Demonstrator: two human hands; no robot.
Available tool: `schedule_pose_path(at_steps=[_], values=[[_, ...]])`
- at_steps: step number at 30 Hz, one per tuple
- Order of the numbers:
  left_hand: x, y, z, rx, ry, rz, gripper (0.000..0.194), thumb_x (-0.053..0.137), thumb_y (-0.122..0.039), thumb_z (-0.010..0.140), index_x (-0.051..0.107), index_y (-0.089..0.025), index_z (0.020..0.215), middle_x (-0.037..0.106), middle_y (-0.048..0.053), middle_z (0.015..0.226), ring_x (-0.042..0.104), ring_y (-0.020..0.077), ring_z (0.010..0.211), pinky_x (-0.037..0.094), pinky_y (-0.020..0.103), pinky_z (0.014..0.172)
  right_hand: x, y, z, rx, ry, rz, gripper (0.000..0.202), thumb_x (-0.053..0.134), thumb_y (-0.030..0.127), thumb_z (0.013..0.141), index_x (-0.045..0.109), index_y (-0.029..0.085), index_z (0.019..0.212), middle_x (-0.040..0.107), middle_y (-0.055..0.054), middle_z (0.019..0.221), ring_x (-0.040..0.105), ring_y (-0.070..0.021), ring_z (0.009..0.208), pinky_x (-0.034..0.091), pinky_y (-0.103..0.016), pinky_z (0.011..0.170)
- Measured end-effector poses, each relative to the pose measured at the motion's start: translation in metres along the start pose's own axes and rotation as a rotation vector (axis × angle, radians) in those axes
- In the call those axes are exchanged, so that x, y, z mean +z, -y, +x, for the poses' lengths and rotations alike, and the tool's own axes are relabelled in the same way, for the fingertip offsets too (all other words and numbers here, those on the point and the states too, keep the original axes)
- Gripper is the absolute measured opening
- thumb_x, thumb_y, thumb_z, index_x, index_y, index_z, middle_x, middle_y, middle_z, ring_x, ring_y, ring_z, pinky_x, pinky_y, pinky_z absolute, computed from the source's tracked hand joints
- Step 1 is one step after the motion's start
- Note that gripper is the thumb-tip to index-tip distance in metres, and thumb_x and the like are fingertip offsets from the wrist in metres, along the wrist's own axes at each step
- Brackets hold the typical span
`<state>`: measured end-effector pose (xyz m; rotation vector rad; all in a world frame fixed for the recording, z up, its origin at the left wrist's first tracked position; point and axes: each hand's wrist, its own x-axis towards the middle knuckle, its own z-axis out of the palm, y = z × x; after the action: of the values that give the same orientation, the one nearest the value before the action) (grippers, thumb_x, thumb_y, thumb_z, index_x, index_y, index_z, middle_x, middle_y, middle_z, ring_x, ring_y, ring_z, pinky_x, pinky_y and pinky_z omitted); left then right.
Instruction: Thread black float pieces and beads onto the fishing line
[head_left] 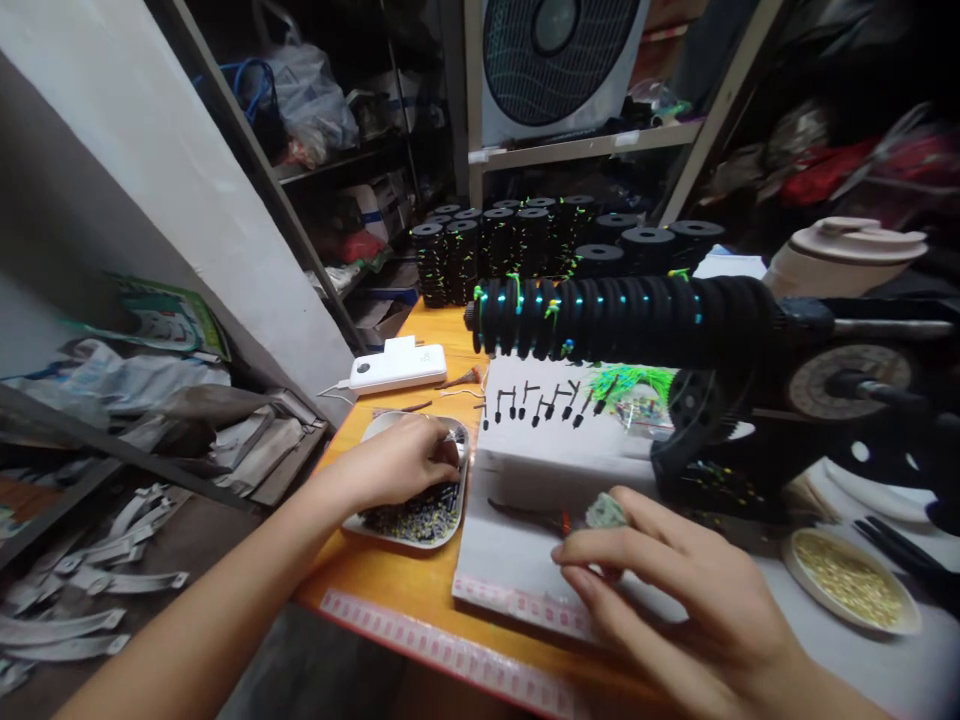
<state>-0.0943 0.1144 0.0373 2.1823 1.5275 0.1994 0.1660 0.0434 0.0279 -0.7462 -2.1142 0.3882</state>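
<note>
My left hand (409, 460) reaches into a white square tray (352, 524) of small dark and yellowish pieces (420, 522). Its fingers are bent together in a pinch among the pieces, and what they grip is hidden. My right hand (682, 580) is closed around a slim dark tool (521, 512) with a curved tip, a red band and a pale green wrapped part (604, 512). The tool points left over a white board (510, 560). Several small black T- and H-shaped parts (550, 402) lie in a row at the board's back.
Above the board juts a black ringed roller (622, 312) with green ties. Bundled green strands (634, 382) lie below it. A dish of golden bits (847, 580) stands right, a white power bank (397, 368) back left. Upright black rolls (495, 240) crowd the back.
</note>
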Motion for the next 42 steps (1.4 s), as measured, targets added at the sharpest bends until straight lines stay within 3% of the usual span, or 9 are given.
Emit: schedule_pose_path(at_steps=[9, 13, 17, 21, 25, 29, 35, 38, 42], values=[[0.005, 0.0, -0.001, -0.02, -0.012, 0.036, 0.007, 0.064, -0.019, 0.073, 0.069, -0.022, 0.07, 0.071, 0.002, 0.072, 0.064, 0.0211, 0.068, 0.044, 0.028, 0.062, 0.001, -0.003, -0.001, 0.066, -0.042, 0.083, 0.016, 0.057, 0.009, 0.09, 0.07, 0.018, 0.086, 0.058, -0.002, 0.067, 0.054, -0.015, 0.061, 0.043, -0.026, 0.053], [0.004, -0.005, -0.007, -0.061, -0.148, -0.031, 0.006, 0.062, -0.015, 0.07, 0.064, -0.02, 0.068, 0.065, 0.0, 0.066, 0.059, 0.0184, 0.064, 0.041, 0.028, 0.061, 0.003, -0.004, -0.003, 0.072, -0.047, 0.074, 0.016, 0.06, 0.012, 0.09, 0.072, 0.02, 0.085, 0.059, -0.001, 0.064, 0.054, -0.0157, 0.06, 0.04, -0.027, 0.052], [0.004, -0.02, -0.029, -0.142, -0.338, -0.166, 0.005, 0.059, -0.02, 0.079, 0.063, -0.018, 0.078, 0.059, -0.002, 0.065, 0.052, 0.015, 0.056, 0.037, 0.027, 0.055, 0.003, -0.004, -0.004, 0.058, -0.046, 0.11, 0.015, 0.061, 0.011, 0.091, 0.073, 0.019, 0.087, 0.06, -0.001, 0.066, 0.055, -0.0153, 0.061, 0.042, -0.027, 0.054], [0.027, -0.043, -0.06, -0.138, -0.443, -0.399, 0.026, 0.056, -0.034, 0.09, 0.068, -0.018, 0.107, 0.069, 0.004, 0.086, 0.064, 0.0178, 0.072, 0.048, 0.026, 0.062, 0.003, -0.004, -0.003, 0.015, -0.029, 0.132, 0.016, 0.061, 0.014, 0.094, 0.076, 0.016, 0.088, 0.058, -0.002, 0.066, 0.054, -0.0142, 0.059, 0.04, -0.025, 0.052], [0.056, -0.069, -0.08, -0.022, -0.539, -0.742, 0.006, 0.071, -0.027, 0.086, 0.074, -0.024, 0.082, 0.068, 0.002, 0.088, 0.065, 0.017, 0.081, 0.048, 0.022, 0.065, 0.006, -0.004, -0.001, -0.06, -0.053, 0.027, 0.028, 0.053, 0.021, 0.102, 0.076, 0.014, 0.09, 0.048, 0.0, 0.064, 0.047, -0.0129, 0.057, 0.034, -0.023, 0.049], [0.066, -0.086, -0.079, 0.075, -0.631, -0.612, 0.004, 0.073, -0.022, 0.086, 0.074, -0.024, 0.083, 0.068, 0.0, 0.078, 0.06, 0.0124, 0.062, 0.043, 0.021, 0.054, 0.008, -0.003, -0.003, -0.118, -0.054, -0.079, 0.034, 0.045, 0.023, 0.106, 0.076, 0.015, 0.095, 0.043, 0.002, 0.063, 0.042, -0.0127, 0.056, 0.03, -0.023, 0.049], [0.065, -0.093, -0.073, 0.182, -0.541, -0.42, 0.012, 0.065, -0.009, 0.085, 0.066, -0.018, 0.079, 0.065, 0.001, 0.078, 0.06, 0.0117, 0.063, 0.045, 0.019, 0.057, 0.01, -0.007, -0.01, -0.158, -0.011, -0.173, 0.034, 0.041, 0.025, 0.108, 0.072, 0.016, 0.096, 0.049, 0.0, 0.067, 0.044, -0.0152, 0.06, 0.03, -0.026, 0.051], [0.07, -0.089, -0.07, 0.064, -0.5, -0.648, 0.013, 0.064, -0.013, 0.086, 0.064, -0.019, 0.076, 0.058, -0.001, 0.073, 0.052, 0.0111, 0.06, 0.041, 0.019, 0.054, 0.01, -0.008, -0.01, -0.158, -0.013, -0.178, 0.031, 0.041, 0.023, 0.107, 0.07, 0.016, 0.1, 0.052, -0.001, 0.069, 0.047, -0.0157, 0.06, 0.033, -0.026, 0.051], [0.081, -0.086, -0.067, -0.13, -0.493, -1.26, 0.016, 0.076, -0.026, 0.082, 0.064, -0.018, 0.074, 0.053, -0.003, 0.071, 0.045, 0.0085, 0.059, 0.039, 0.017, 0.054, 0.008, -0.003, -0.008, -0.106, -0.059, -0.051, 0.017, 0.05, 0.016, 0.101, 0.058, 0.014, 0.115, 0.065, -0.006, 0.084, 0.059, -0.018, 0.073, 0.047, -0.028, 0.061]])
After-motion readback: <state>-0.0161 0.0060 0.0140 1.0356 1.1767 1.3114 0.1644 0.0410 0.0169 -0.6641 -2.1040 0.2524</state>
